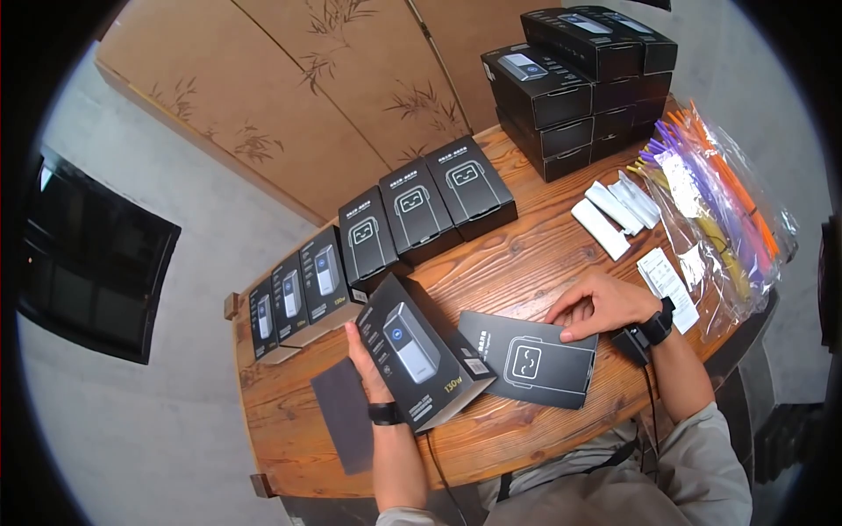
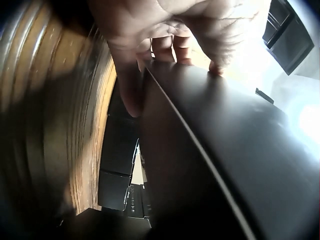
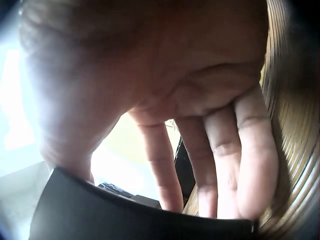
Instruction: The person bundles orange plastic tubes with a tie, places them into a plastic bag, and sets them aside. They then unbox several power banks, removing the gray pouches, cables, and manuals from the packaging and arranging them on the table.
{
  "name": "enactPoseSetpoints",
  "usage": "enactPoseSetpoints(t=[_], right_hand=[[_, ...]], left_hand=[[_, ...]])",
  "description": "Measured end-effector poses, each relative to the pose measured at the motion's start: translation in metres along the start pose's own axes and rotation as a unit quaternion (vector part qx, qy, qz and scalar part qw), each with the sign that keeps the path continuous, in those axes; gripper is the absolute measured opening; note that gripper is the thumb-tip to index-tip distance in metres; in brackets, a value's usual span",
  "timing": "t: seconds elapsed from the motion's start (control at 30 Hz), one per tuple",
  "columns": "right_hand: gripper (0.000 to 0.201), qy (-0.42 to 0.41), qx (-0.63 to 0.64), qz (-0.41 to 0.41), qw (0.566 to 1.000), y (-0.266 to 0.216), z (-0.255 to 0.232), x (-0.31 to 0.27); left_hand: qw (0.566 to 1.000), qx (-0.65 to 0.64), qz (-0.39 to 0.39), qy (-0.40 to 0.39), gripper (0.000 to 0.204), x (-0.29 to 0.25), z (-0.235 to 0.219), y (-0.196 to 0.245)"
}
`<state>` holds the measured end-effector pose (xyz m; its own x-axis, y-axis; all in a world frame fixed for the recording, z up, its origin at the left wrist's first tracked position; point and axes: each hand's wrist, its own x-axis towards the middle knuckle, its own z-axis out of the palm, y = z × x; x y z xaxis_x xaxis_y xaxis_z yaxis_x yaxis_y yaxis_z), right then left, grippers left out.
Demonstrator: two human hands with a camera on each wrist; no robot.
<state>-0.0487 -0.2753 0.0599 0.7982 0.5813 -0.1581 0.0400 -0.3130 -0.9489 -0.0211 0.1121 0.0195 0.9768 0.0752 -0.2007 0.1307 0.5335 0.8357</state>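
Observation:
A black box (image 1: 408,351) with a silver device picture and "130W" on it is tilted above the table, its left side gripped by my left hand (image 1: 368,373). In the left wrist view the fingers and thumb of that hand (image 2: 165,25) lie along the edges of the box (image 2: 240,130). Right beside it, a flat black sleeve (image 1: 561,381) with a white line drawing lies at an angle. My right hand (image 1: 610,302) pinches its upper edge, thumb on top; in the right wrist view the hand (image 3: 165,85) reaches down to the dark panel (image 3: 135,220).
Several black boxes (image 1: 421,206) stand in a row along the table's far left edge, with stacked ones (image 1: 561,105) at the back right. White packets (image 1: 614,210), a printed sheet (image 1: 668,289) and bagged coloured strips (image 1: 728,202) lie right. A dark sheet (image 1: 342,421) lies front left.

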Motion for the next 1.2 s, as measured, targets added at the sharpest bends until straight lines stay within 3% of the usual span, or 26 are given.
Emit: enactPoseSetpoints(t=[0.2, 0.4, 0.5, 0.6, 0.73, 0.83, 1.07, 1.2], right_hand=[[0.044, 0.055, 0.000, -0.020, 0.998, -0.005, 0.004, 0.001], [0.044, 0.065, -0.001, -0.026, 0.998, -0.005, 0.006, 0.002], [0.045, 0.063, 0.015, -0.027, 0.998, -0.003, 0.005, 0.003], [0.046, 0.059, 0.021, -0.021, 0.998, -0.002, 0.005, 0.003], [0.046, 0.052, 0.018, -0.013, 0.998, -0.001, 0.004, 0.003], [0.045, 0.054, 0.023, -0.020, 0.998, 0.001, 0.004, 0.003], [0.049, 0.055, 0.049, -0.043, 0.996, 0.014, 0.006, 0.005], [0.050, 0.052, 0.054, -0.046, 0.996, 0.016, 0.006, 0.005]], left_hand=[[0.983, 0.140, 0.115, -0.010, 0.060, 0.006, -0.004, -0.008], [0.980, 0.076, 0.178, -0.041, 0.054, 0.003, 0.017, -0.018], [0.966, 0.071, 0.246, -0.024, 0.051, 0.014, 0.015, -0.026], [0.964, 0.072, 0.257, -0.009, 0.047, 0.012, 0.012, -0.032], [0.945, 0.255, 0.207, -0.003, 0.041, 0.019, -0.025, -0.024], [0.953, 0.266, 0.142, -0.010, 0.045, -0.005, 0.012, -0.004], [0.925, 0.370, 0.063, -0.048, 0.060, -0.031, 0.023, 0.031], [0.975, 0.199, 0.005, -0.099, 0.088, -0.060, 0.023, 0.033]])
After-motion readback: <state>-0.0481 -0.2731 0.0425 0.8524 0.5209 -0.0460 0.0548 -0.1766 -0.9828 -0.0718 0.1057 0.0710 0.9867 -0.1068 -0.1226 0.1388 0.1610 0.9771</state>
